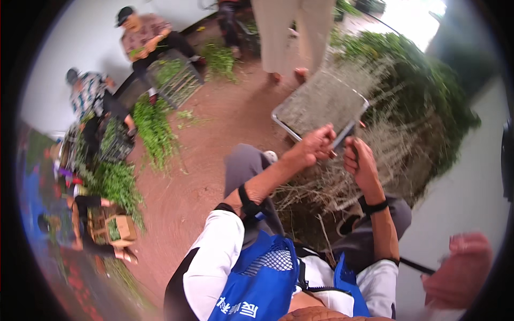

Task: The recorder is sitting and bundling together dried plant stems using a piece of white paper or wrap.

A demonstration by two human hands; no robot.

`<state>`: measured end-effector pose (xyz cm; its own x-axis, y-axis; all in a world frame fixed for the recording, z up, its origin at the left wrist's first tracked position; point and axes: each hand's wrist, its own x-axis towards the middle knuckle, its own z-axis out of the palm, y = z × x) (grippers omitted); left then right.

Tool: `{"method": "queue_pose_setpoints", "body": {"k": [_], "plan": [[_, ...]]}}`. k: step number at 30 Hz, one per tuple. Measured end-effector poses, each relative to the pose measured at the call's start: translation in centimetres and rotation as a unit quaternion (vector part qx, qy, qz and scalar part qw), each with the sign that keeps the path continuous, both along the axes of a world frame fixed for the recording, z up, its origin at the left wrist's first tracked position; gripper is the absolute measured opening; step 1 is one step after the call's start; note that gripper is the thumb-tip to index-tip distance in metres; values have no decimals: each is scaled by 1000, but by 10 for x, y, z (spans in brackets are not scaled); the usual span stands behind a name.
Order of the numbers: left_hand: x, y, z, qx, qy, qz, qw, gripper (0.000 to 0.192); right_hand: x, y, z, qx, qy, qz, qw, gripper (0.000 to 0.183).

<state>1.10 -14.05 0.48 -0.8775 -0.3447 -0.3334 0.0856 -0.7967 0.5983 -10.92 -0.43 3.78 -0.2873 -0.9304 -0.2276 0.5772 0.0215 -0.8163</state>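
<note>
My left hand [317, 143] is over the near edge of a shallow, metal-rimmed tray [321, 100], fingers curled and bunched. Just to its right, my right hand [360, 158] is half closed, thumb uppermost, above a heap of dry, pale stems [385, 140]. Small brownish bits show by the fingers, too blurred to name. Whether either hand grips something cannot be made out. The tray's floor looks grey and dusty. Below my hands, bare twigs [317, 196] lie between my knees.
Green leafy stems [425, 92] pile up on the right. A person in pale trousers [293, 36] stands behind the tray. Several people sit at left by slatted crates [182, 78] and green bunches [154, 128]. Another person's blurred hand [459, 269] is at lower right.
</note>
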Motion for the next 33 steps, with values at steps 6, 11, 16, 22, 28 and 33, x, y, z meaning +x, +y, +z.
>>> {"method": "queue_pose_setpoints", "body": {"k": [6,11,16,22,28,33], "plan": [[14,-15,4,7,-10,6,1000,27,-4,-8,-12,-36,-11,49,998,22],[7,-14,2,-15,-6,42,999,24,-4,-1,-5,-46,18,34,998,23],[6,-6,6,-40,-3,44,998,19,-1,-1,-9,-73,23,36,996,21],[5,-6,9,-30,10,85,996,16,4,-2,-16,-73,12,39,996,22],[6,-16,9,-29,4,117,993,17,3,1,-21,-71,67,39,994,22],[7,-17,4,-31,28,104,994,18,8,4,-21,-61,73,60,994,23]]}}
